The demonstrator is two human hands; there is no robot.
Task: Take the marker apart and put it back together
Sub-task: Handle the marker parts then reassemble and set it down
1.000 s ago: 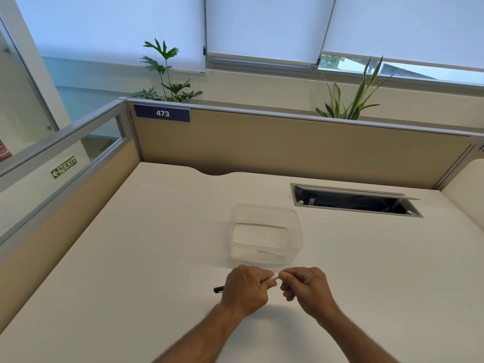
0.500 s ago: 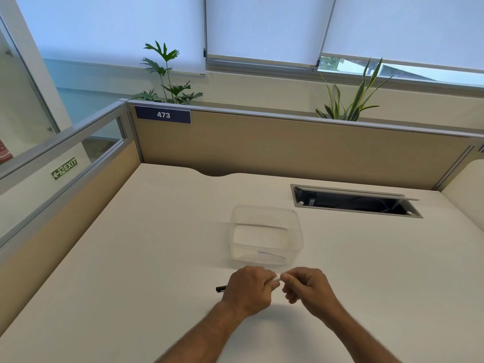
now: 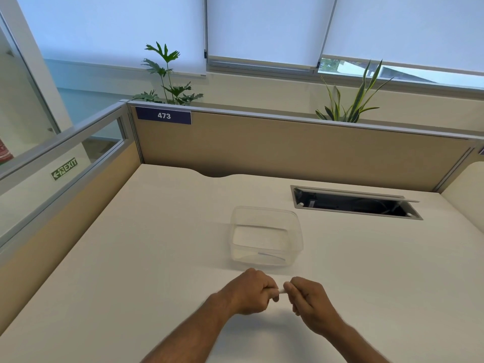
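Observation:
Both of my hands meet over the near middle of the white desk. My left hand [image 3: 251, 292] is closed in a fist around the marker [image 3: 281, 291], of which only a short white stretch shows between the two hands. My right hand [image 3: 309, 301] pinches that white end with its fingertips. The rest of the marker is hidden inside my left fist; its black end does not show.
A clear plastic container [image 3: 265, 235] stands just beyond my hands. An open cable hatch [image 3: 353, 203] is set into the desk at the back right. Beige partition walls [image 3: 288, 148] close the desk at the back and left.
The black end that stuck out to the left of my left fist is now hidden. Both hands stay pressed together on the marker and have shifted little.

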